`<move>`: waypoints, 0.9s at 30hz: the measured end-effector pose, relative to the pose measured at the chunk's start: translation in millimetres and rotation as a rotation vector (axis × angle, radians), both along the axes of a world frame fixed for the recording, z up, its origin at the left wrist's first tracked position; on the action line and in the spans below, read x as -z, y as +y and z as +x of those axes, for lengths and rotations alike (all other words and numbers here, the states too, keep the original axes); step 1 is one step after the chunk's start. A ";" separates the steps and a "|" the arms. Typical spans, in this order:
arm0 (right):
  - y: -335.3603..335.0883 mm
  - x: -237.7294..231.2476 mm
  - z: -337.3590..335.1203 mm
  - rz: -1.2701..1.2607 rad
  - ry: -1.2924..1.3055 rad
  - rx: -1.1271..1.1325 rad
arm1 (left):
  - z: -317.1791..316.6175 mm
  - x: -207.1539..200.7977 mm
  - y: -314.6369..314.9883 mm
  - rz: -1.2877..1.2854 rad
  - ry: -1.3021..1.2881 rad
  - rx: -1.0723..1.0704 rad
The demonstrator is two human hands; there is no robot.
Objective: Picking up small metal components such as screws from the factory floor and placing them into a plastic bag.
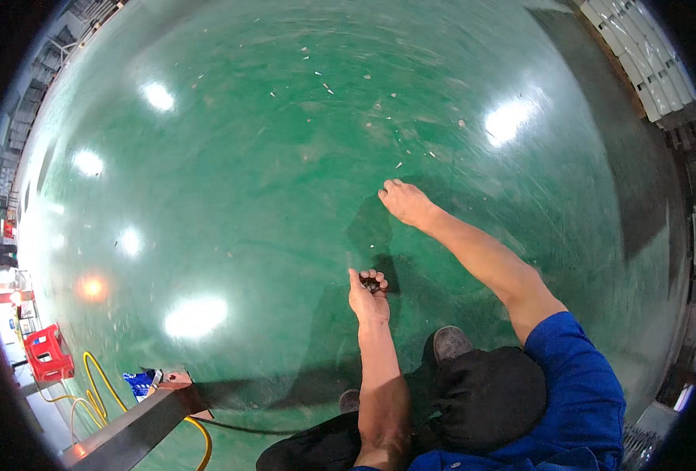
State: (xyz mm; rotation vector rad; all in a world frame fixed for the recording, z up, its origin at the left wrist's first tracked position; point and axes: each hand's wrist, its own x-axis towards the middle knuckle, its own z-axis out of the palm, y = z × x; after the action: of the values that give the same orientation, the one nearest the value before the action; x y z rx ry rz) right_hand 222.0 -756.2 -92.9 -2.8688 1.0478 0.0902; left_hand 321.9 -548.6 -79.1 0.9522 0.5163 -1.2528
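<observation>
Head cam: your L hand [367, 300] grips dark pcs [371, 285]; R hand [405, 202] nr pale bits [399, 166], can't tell if closed.

clothed in blue short-sleeved shirt [579, 385], plain weave, below and to the right of the right fingers [396, 183]; black trousers [489, 400], rounded over the knee, lower right of the left fingers [382, 281]; grey-brown shoes [451, 344], dull-surfaced, round-toed, below both sets of fingers.

Red stool [49, 355] near yellow hose [207, 445], grey beam [136, 430], blue packet [137, 382], glossy green floor [277, 188]
</observation>
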 end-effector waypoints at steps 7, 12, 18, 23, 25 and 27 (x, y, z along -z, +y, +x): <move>-2.9 0.2 -3.1 -0.138 0.058 -0.057 | 2.0 5.1 -2.6 -0.012 0.009 -0.015; -15.4 -3.5 -11.6 -0.212 -0.011 0.024 | 1.3 8.3 -2.9 -0.015 0.021 -0.024; -42.3 -1.3 -11.2 -0.282 0.020 0.054 | 2.4 12.0 -3.5 -0.018 0.021 -0.010; -49.5 10.2 -7.6 -0.273 0.130 0.007 | 3.3 9.6 -5.8 -0.004 -0.002 -0.002; -53.9 16.5 -18.2 -0.262 0.135 0.055 | -0.9 11.6 -8.5 -0.016 0.008 0.008; -50.8 15.1 -23.7 -0.175 0.052 0.137 | -3.7 14.1 -8.6 -0.045 0.044 0.003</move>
State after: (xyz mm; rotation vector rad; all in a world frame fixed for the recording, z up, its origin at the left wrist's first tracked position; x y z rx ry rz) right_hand 198.3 -807.0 -108.0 -2.9504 1.3209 0.0673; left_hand 318.2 -557.2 -93.2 0.8898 0.5192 -1.2851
